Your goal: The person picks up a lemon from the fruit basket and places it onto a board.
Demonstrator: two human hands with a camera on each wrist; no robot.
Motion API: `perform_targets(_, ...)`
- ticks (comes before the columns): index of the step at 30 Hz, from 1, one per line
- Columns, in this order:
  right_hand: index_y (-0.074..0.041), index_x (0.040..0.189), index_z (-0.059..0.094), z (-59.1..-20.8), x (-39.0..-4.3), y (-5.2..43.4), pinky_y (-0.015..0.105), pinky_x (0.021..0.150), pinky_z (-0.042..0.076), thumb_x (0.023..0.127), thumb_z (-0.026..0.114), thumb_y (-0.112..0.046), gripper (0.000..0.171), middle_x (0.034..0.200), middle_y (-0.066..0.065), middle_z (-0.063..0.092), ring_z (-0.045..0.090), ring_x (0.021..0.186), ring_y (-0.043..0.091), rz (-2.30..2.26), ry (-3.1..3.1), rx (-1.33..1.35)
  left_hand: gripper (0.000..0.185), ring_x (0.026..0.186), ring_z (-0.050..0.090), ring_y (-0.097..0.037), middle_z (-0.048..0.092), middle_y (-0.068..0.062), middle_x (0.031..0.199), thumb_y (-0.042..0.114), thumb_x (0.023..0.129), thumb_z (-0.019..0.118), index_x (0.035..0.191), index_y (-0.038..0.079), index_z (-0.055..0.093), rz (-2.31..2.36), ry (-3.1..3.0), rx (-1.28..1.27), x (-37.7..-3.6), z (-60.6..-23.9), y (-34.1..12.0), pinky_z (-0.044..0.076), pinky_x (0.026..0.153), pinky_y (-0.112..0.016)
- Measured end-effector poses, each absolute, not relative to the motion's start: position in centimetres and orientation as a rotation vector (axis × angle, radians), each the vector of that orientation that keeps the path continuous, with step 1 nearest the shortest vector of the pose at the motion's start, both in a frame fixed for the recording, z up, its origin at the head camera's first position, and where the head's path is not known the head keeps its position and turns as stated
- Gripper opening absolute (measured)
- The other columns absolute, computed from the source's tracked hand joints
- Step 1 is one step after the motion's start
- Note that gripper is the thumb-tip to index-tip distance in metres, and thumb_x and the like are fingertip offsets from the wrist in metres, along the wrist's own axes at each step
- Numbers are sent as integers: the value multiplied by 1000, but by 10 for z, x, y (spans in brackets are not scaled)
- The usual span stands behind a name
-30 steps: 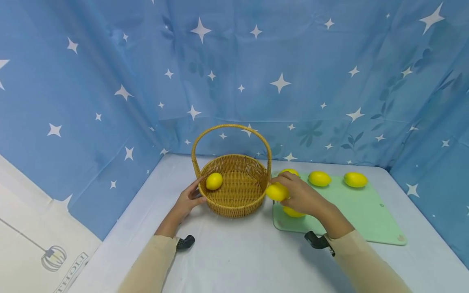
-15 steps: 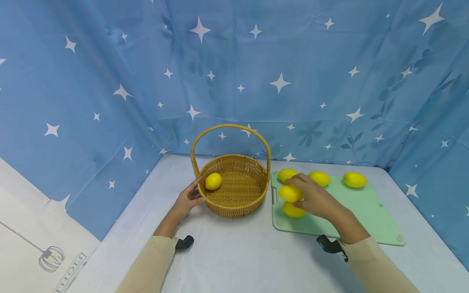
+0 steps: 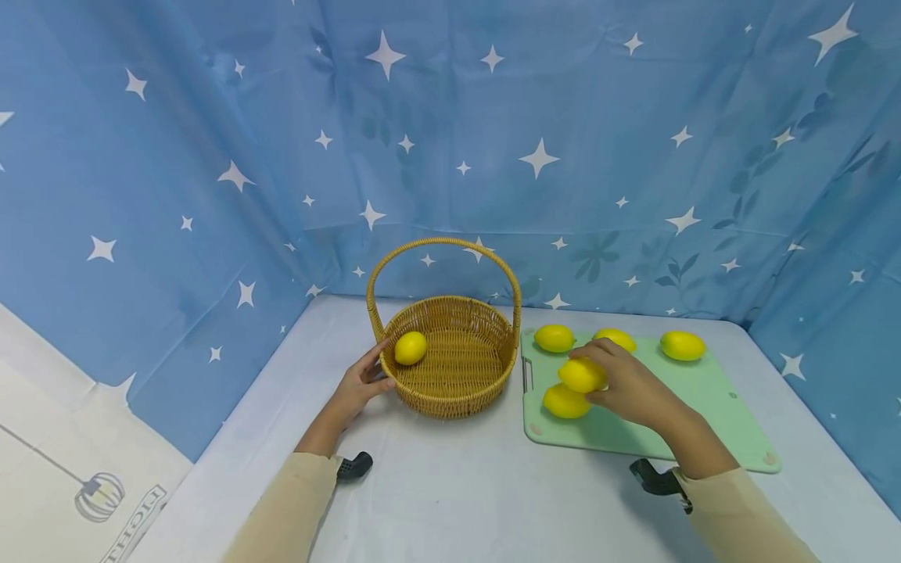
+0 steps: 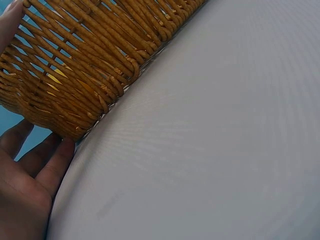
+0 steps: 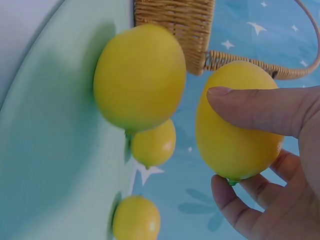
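Note:
My right hand (image 3: 633, 387) pinches a yellow lemon (image 3: 583, 375) between thumb and fingers above the pale green cutting board (image 3: 693, 414). In the right wrist view the thumb lies across this lemon's side, and its green tip points down. Just below it in the head view, another lemon (image 3: 565, 402) lies on the board near its left edge. My left hand (image 3: 355, 395) holds the left side of a round wicker basket (image 3: 450, 405), thumb at the rim and fingers spread along the wall. Inside the basket, a single lemon (image 3: 411, 348) rests at the left.
Along the board's back edge lie three more lemons, at the left (image 3: 554, 338), the middle (image 3: 616, 338) and the right (image 3: 682, 346). The basket's tall handle (image 3: 443, 241) arches over it. A blue starred curtain (image 3: 450, 156) hangs behind the white table (image 3: 450, 493).
My right hand has moved right with the lemon, from beside the basket's rim to over the board. The left hand and the basket have stayed in place.

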State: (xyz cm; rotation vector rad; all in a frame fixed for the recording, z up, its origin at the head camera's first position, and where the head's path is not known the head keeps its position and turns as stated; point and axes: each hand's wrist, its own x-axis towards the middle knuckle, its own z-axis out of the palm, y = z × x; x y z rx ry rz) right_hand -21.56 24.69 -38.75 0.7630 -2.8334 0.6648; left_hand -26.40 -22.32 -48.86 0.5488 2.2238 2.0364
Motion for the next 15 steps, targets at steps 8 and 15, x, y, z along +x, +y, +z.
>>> perform_targets(8,-10,129,56,-391,-213,263,63,95,41,73,81,2,62,138,18,44,43,123,42,685,-2867,707,80,140,28,-34,16,-3,161,15,90,72,155,25,28,2037,2242,531,-265,-492,-224,31,109,-52)
perform_targets(15,-8,132,54,-393,-215,274,65,96,39,75,80,0,63,138,17,43,41,124,43,706,-2902,659,79,141,26,-36,13,-5,161,8,92,69,156,22,24,2041,2237,535,-265,-492,-223,29,109,-52)
